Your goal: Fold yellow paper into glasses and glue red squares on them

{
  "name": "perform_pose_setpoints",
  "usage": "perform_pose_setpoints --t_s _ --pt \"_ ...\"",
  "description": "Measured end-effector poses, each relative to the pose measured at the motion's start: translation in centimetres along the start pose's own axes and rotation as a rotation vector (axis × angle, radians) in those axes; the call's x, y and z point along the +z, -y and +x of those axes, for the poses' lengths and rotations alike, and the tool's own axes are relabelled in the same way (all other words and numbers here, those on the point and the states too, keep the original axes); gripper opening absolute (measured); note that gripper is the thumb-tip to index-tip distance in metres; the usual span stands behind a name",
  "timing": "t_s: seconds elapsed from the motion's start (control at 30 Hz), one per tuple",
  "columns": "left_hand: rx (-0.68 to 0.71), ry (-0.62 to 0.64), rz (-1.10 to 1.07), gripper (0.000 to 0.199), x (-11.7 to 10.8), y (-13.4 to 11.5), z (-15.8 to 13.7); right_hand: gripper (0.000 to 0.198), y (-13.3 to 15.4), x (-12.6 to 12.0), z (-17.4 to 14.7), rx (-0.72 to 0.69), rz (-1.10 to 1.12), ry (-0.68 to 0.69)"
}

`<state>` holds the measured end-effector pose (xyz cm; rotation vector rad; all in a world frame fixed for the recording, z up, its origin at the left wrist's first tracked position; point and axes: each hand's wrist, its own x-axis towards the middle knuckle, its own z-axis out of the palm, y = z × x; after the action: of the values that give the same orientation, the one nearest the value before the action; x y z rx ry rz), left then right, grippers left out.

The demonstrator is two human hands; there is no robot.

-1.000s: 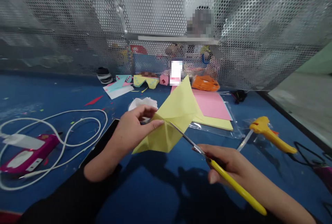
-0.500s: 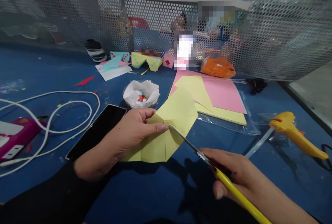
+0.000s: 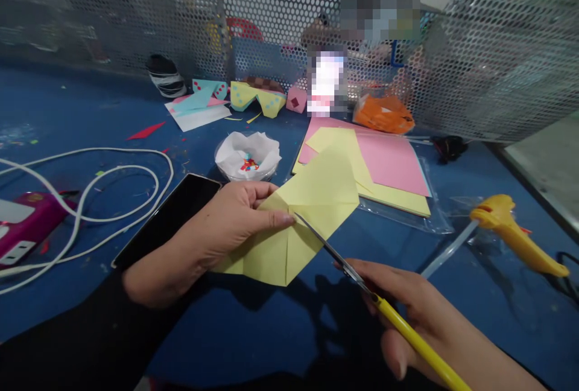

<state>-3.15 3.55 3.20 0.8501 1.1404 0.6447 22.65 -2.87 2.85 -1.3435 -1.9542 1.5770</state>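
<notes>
We have our left hand (image 3: 230, 222) stretched in from the lower left, its wrist out of a black sleeve, thumb lying over the sheet (image 3: 321, 198) and fingers tucked behind — a narrow pinch with the yellow paper held in it. Our right hand (image 3: 420, 309) comes from the lower right, curled round the scissors (image 3: 409, 336), one finger reaching forward beside the pivot and the thumb lower down; how the inner fingers sit on the handles we cannot tell. The sheet is held up over the blue table (image 3: 90, 119), between our hands and in front of the stack (image 3: 393, 162). On the left our forearm passes right beside the phone (image 3: 176, 216), and the bowl (image 3: 226, 152) sits just beyond our knuckles. Blue tabletop shows under the sheet and between it and our right hand; farther right lies the glue gun (image 3: 515, 228), its stick angled back toward our fingers. The creased sheet runs lengthwise from near our left palm up and away to the right, one corner hanging down toward us; its far end blends with yellow paper on the stack. The scissors' long axis slants the other way — handles near and right, tips pointing up-left, touching the sheet just beside our left thumb.
</notes>
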Motion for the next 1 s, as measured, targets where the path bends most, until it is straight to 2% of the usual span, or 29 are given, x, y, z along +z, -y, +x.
perform_pose_setpoints --t_s 0.17,0.4,0.57,0.67,1.0 --pt "-0.018 0.009 -0.041 0.024 0.1 0.0 0.0 0.050 -0.3 0.2 -0.3 0.062 0.092 0.112" --pt "0.002 -0.010 -0.033 0.028 0.1 0.0 0.0 0.050 -0.7 0.8 -0.5 0.039 0.104 0.088" --pt "0.001 -0.009 -0.042 0.031 0.1 -0.1 0.0 0.021 -0.4 0.9 -0.3 0.027 0.082 0.091" --pt "-0.001 0.000 -0.044 0.030 0.0 0.0 -0.1 0.010 -0.7 0.9 -0.3 0.058 0.070 0.103" --pt "0.054 -0.003 -0.015 0.020 -0.2 0.2 0.1 0.016 -0.9 1.0 -0.1 0.050 0.059 0.087"
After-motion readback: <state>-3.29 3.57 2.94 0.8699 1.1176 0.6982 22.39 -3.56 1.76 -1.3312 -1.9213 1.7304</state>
